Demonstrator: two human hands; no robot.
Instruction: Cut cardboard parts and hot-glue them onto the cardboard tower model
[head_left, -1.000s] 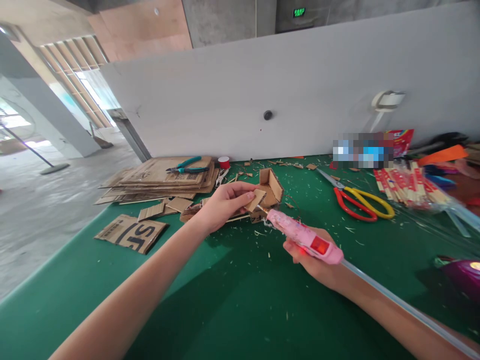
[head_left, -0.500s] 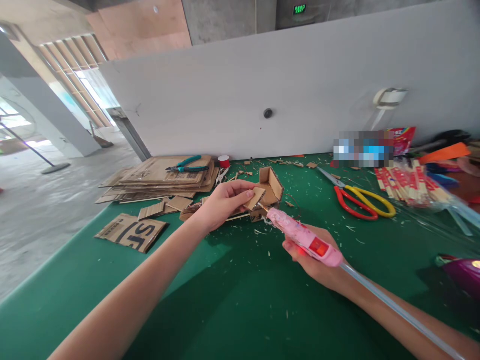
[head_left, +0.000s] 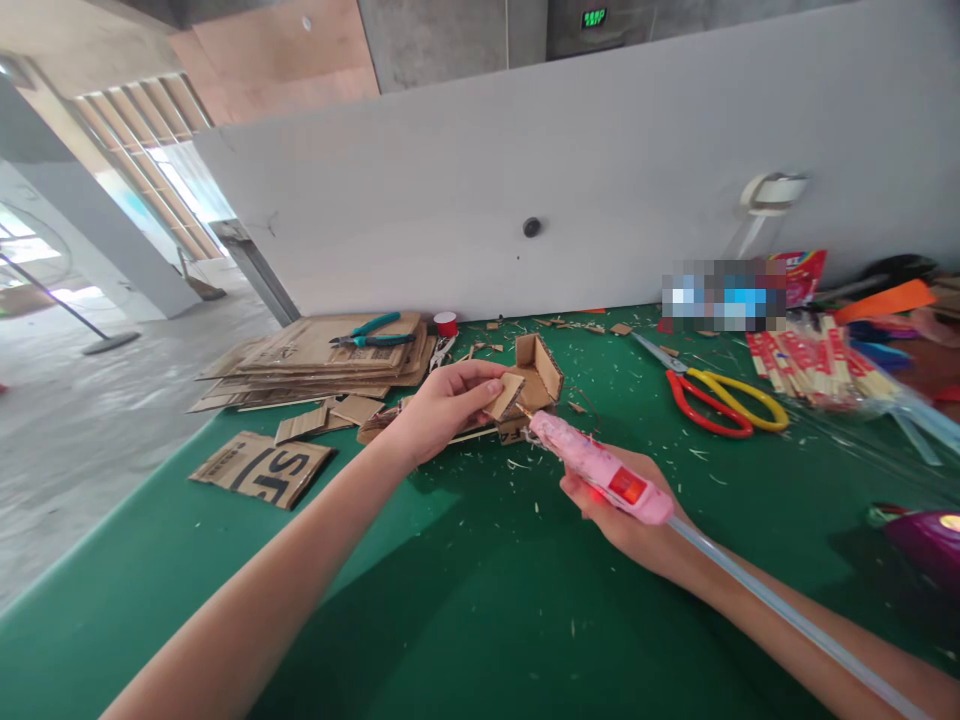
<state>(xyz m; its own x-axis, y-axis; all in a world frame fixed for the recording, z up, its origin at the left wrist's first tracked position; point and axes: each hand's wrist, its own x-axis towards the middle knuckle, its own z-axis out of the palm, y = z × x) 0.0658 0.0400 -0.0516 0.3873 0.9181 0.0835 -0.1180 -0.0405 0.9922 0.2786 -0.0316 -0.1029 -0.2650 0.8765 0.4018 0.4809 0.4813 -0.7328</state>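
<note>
Between the thumb and fingers of my left hand (head_left: 450,405) is a small cardboard piece (head_left: 505,397). My right hand (head_left: 626,505) grips a pink glue gun (head_left: 596,465), whose metal tip is at the edge of that piece. A clear glue stick (head_left: 757,585) extends from the gun's back end. Just behind the piece stands an open cardboard box shape (head_left: 541,372) with raised walls. My left hand partly hides other cardboard beneath it.
Stacked cardboard (head_left: 300,355) with teal-handled pliers (head_left: 375,338) lies at the left, near a printed cardboard piece (head_left: 262,468). Red-and-yellow scissors (head_left: 720,400), wrapped sticks (head_left: 814,365) and a purple object (head_left: 926,545) are at the right. Scraps dot the green table (head_left: 465,620).
The glue gun and my right hand have shifted slightly left in view, along with the whole scene. Both hands keep their holds.
</note>
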